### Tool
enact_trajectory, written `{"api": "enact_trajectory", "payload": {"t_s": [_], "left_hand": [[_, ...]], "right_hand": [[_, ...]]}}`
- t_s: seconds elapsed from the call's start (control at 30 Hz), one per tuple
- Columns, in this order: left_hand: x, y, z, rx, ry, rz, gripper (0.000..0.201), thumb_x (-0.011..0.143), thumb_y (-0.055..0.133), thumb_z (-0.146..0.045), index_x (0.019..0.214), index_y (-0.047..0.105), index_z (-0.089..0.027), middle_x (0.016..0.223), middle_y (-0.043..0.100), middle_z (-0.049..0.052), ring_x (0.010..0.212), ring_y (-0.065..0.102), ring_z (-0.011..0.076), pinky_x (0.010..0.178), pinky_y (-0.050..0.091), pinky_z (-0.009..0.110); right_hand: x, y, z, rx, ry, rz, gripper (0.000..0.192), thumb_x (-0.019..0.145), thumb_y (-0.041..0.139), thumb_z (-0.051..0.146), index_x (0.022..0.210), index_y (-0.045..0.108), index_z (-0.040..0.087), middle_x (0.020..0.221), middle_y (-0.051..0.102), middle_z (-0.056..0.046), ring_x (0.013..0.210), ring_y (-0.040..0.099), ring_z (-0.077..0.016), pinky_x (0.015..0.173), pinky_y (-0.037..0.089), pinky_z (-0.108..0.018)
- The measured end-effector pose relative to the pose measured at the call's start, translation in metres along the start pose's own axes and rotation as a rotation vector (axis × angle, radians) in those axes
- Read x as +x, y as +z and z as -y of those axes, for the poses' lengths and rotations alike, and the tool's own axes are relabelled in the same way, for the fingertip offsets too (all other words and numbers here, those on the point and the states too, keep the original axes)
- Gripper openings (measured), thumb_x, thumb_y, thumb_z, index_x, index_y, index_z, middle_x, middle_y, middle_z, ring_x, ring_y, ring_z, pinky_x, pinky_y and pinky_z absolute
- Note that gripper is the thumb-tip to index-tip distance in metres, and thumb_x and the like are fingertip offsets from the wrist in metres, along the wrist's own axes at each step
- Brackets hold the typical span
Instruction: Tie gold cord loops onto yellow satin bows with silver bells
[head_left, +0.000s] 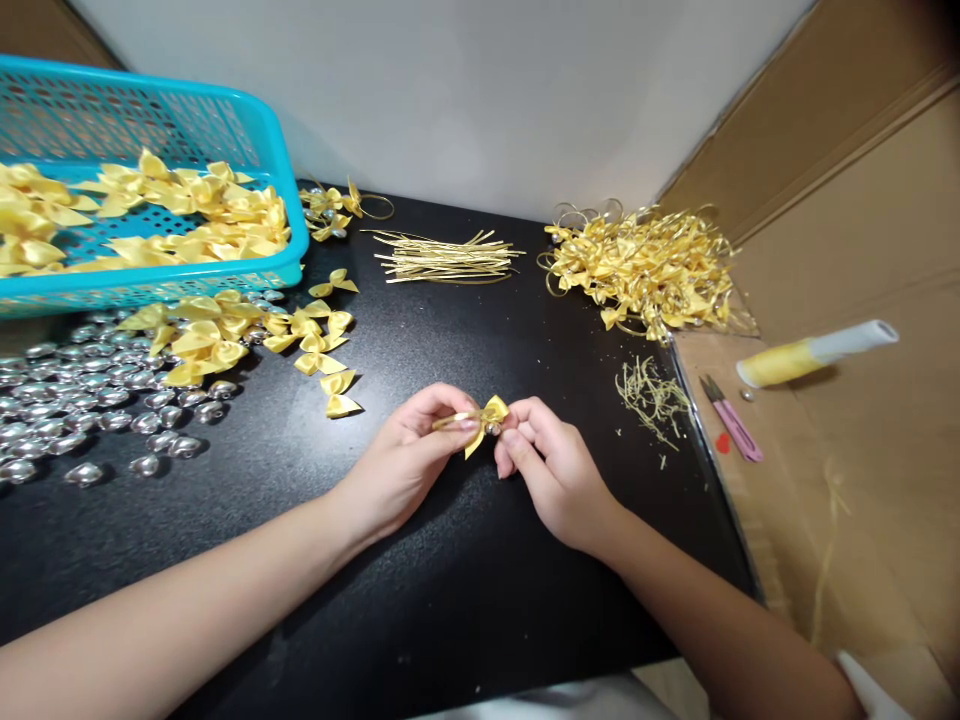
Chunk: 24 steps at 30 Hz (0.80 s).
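Plastic lattice forms the turquoise basket [172,110] at the far left, tipped on its side and heaped with glossy yellow satin bows [150,215]. Below it, rounded silver beads [75,400] with a mirror shine lie scattered over the matte black worktop [420,590], and more loose yellow bows [247,335] spill from the basket's rim toward the middle. Further back, a flat bundle of thin, straight gold wire ties [446,258] lies on the worktop.

At centre, the left hand [405,460] pinches a small yellow bow [489,415] between thumb and fingertips; its grip is closed tight on the bow and on a short gold strand that sticks out leftward. The right hand [551,465] meets it from the other side, fingers curled in, its grip also closed on the bow where a small silver bead sits at the knot. The bow is held just above the worktop, between both hands.

To the right, a tangled pile of finished bows with gold loops [645,265] rests near the back wall, and a small scatter of gold wire clippings [652,395] lies in front of it. On the brown cardboard [862,460] beside the worktop lie pink-handled snips [731,420] and a spool of yellow thread on a white tube [814,353].
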<state>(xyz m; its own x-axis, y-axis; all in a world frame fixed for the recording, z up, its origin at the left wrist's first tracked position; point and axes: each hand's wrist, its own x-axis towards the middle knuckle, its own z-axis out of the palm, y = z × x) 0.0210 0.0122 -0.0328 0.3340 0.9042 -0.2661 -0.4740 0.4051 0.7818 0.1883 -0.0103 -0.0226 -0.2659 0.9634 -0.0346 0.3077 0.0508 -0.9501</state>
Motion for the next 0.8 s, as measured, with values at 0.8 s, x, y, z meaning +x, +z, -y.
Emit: {"api": "enact_trajectory", "payload": {"t_s": [0.8], "left_hand": [[-0.002,0.006,-0.005,0.051,-0.083,-0.039,0.015,0.070,0.077,-0.021,0.071,0.062,-0.018,0.066,0.063,-0.002,0.066,0.052,0.0114,0.065,0.037,0.024]], "right_hand": [[0.002,-0.016,0.009,-0.363,-0.205,-0.083,0.011,0.092,0.045,0.015,0.084,0.050,0.021,0.066,0.051,0.003,0.061,0.049,-0.0119,0.061,0.035,-0.026]]}}
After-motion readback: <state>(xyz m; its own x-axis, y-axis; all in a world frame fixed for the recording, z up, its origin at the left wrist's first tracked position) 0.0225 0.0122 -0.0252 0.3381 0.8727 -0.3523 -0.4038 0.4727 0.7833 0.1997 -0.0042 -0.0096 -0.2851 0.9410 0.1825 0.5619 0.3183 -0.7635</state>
